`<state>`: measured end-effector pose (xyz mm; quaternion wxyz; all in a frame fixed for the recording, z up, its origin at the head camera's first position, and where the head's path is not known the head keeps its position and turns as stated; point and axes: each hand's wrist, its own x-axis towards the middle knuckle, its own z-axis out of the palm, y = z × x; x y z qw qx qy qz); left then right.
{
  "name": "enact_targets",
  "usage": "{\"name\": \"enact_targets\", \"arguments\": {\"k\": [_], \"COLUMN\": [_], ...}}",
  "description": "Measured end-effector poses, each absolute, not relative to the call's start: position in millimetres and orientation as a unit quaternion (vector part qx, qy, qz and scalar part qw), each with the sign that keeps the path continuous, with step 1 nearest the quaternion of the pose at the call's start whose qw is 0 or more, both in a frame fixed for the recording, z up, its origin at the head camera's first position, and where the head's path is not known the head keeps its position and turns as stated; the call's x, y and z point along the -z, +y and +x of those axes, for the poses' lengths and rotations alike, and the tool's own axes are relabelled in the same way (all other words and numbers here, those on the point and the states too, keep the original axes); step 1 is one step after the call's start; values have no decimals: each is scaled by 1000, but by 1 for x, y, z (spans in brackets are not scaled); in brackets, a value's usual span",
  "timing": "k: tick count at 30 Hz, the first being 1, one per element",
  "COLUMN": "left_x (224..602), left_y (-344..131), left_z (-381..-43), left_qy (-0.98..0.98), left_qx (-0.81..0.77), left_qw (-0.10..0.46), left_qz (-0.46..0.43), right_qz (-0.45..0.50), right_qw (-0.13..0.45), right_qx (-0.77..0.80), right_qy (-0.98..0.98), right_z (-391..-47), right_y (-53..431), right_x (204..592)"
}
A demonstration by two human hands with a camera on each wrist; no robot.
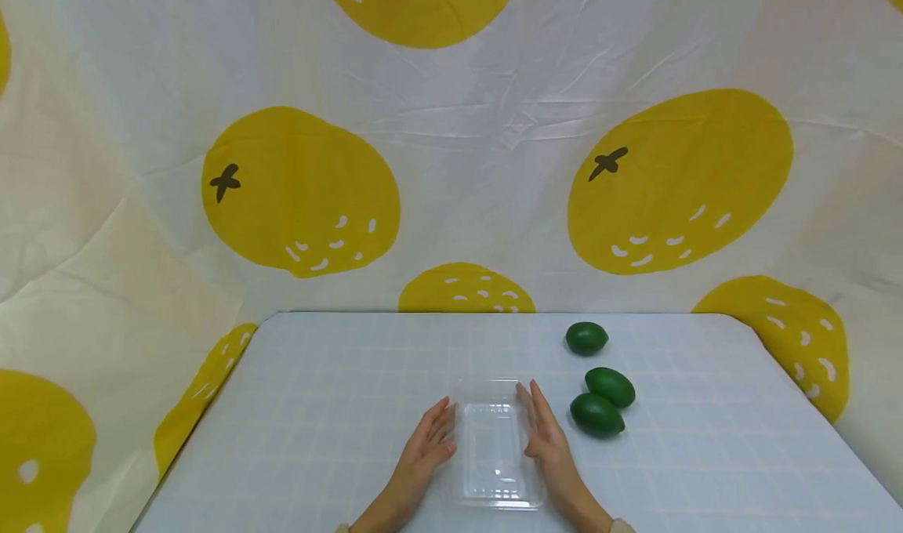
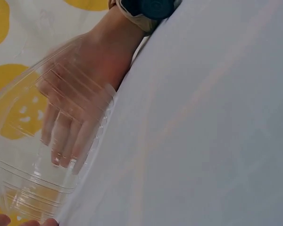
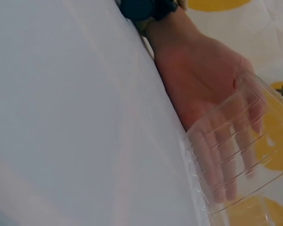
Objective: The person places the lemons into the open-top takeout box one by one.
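A clear plastic container point(image 1: 494, 448) sits on the table between my two hands. My left hand point(image 1: 422, 448) rests along its left side, fingers fairly straight. On the opposite side, my right hand point(image 1: 553, 448) lies against the wall with long, straight fingers. In the left wrist view, the right hand point(image 2: 96, 61) shows through the transparent container point(image 2: 28, 181), and a few left fingertips point(image 2: 35, 222) appear at the bottom edge. The right wrist view has the left hand point(image 3: 203, 75) partly behind the container wall point(image 3: 269, 127).
Three dark green limes lie right of the container: one lime point(image 1: 586, 338) farther back, another lime point(image 1: 611, 387) touching the nearest lime point(image 1: 596, 415). A pale checked cloth covers the table point(image 1: 317, 407). A curtain point(image 1: 487, 188) printed with yellow fruit hangs behind it.
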<state>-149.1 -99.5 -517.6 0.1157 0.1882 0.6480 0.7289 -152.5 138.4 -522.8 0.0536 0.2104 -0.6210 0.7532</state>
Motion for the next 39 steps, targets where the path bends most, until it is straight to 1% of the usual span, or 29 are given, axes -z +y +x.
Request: {"name": "enact_targets", "arguments": {"k": [8, 13, 20, 24, 29, 35, 39], "left_x": [517, 517, 518, 514, 509, 504, 497], "left_y": [-100, -101, -98, -95, -90, -86, -88], "left_z": [-148, -147, -150, -147, -139, -135, -137], "left_qy": [642, 643, 648, 675, 719, 730, 733], "left_qx": [-736, -737, -733, -707, -655, -639, -639], "left_qw": [110, 105, 99, 92, 97, 109, 111], "left_qz": [186, 180, 182, 192, 211, 217, 206], "right_qz": [222, 174, 120, 97, 95, 86, 86], "right_qw": [28, 2, -8, -44, -93, -112, -114], "right_qx": [-791, -802, -808, -796, -788, -798, -801], "right_qy": [-569, -572, -576, -596, -601, -586, -582], "right_z": [-157, -155, -156, -159, -164, -170, -173], "right_y": [140, 142, 144, 146, 148, 149, 151], "right_x": [522, 519, 503, 487, 474, 470, 466]}}
